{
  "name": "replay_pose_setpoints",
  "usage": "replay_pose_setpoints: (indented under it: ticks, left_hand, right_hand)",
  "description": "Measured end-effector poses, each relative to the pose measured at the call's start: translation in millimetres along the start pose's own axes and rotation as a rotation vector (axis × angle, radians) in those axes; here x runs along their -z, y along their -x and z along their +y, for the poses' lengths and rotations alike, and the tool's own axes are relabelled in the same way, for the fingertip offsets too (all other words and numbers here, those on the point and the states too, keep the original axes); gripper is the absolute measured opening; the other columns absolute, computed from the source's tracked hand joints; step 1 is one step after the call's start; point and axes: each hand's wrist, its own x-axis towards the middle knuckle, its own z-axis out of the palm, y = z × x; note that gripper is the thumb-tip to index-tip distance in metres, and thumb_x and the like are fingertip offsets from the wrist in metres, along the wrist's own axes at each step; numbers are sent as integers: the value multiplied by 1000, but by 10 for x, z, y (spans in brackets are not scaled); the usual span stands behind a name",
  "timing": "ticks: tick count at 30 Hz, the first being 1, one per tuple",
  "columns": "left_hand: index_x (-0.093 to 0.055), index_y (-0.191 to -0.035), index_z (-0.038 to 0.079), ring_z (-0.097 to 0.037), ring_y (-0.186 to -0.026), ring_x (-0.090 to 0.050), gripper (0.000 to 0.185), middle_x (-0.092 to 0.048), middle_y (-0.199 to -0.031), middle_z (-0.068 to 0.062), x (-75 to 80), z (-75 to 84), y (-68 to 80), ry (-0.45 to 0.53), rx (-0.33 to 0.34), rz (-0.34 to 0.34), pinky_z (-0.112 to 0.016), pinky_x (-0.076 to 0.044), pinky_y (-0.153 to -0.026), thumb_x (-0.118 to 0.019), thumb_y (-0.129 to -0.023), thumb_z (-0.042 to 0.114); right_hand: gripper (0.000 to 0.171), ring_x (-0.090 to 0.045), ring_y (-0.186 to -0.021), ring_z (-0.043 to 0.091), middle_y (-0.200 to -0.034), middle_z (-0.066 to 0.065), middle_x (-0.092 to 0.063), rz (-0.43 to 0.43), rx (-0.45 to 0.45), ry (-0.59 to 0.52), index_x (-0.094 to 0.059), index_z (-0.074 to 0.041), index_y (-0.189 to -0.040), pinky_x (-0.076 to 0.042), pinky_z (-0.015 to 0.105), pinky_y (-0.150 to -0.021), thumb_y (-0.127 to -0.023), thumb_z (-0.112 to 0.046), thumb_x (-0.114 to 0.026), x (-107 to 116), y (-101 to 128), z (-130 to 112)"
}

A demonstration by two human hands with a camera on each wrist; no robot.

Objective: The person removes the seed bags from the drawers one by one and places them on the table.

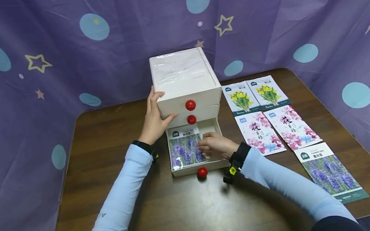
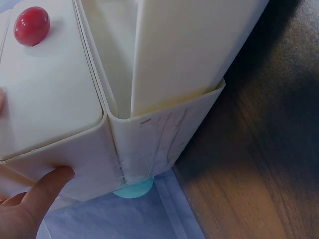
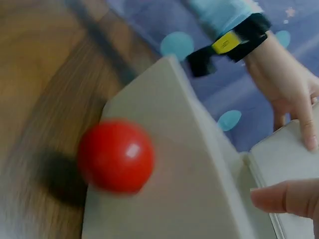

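A white three-drawer box (image 1: 183,71) with red knobs stands at the middle of the brown table (image 1: 188,221). My left hand (image 1: 154,117) grips its left front corner, thumb (image 2: 47,186) on the front and fingers along the side. The bottom drawer (image 1: 219,163) is pulled out, its red knob (image 3: 117,155) toward me. A lavender seed packet (image 1: 183,148) lies flat inside it. My right hand (image 1: 210,146) rests on the packet's right part with fingers laid on top. The two upper drawers are pushed in.
Right of the box lie five seed packets: two yellow-flower ones (image 1: 255,94), two pink-flower ones (image 1: 275,129) and a lavender one (image 1: 330,173) nearest me. A purple star-print cloth (image 1: 49,52) surrounds the table.
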Motion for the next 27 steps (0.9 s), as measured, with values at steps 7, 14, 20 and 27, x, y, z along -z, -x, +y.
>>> replay_pose_setpoints:
  ticks: [7,14,20,27]
  left_hand:
    - [-19,-133,22,-33,-137,-15,82,-4,-151,-18,12,15,19,-6,6,-8,-48,-36,-98,-77,-75,16]
    - [-19,-133,23,-34,-137,-16,83,-3,-152,-18,8,23,2,-2,2,-5,-49,-38,-96,-78,-75,15]
    - [-19,-133,22,-31,-138,-14,82,-3,-152,-16,6,10,-8,15,-9,-7,-47,-36,-99,-77,-76,14]
    - [-21,-133,21,-27,-139,-12,81,-5,-152,-15,8,3,8,11,-16,9,-45,-35,-100,-77,-75,14]
  right_hand:
    - [17,-51,-58,15,-70,7,-60,106,365,618,-64,2,-91,-44,29,-54,-89,-14,-62,3,-27,160]
    - [19,-47,-57,13,-68,3,-53,182,398,538,-61,1,-89,-41,27,-53,-93,-17,-56,19,34,94]
    - [24,-50,-62,12,-73,4,-54,73,274,242,-56,4,-94,-45,26,-56,-95,-19,-51,141,325,-54]
    - [34,-59,-77,15,-93,12,-61,-42,209,154,-51,7,-106,-49,27,-64,-96,-25,-51,435,840,-47]
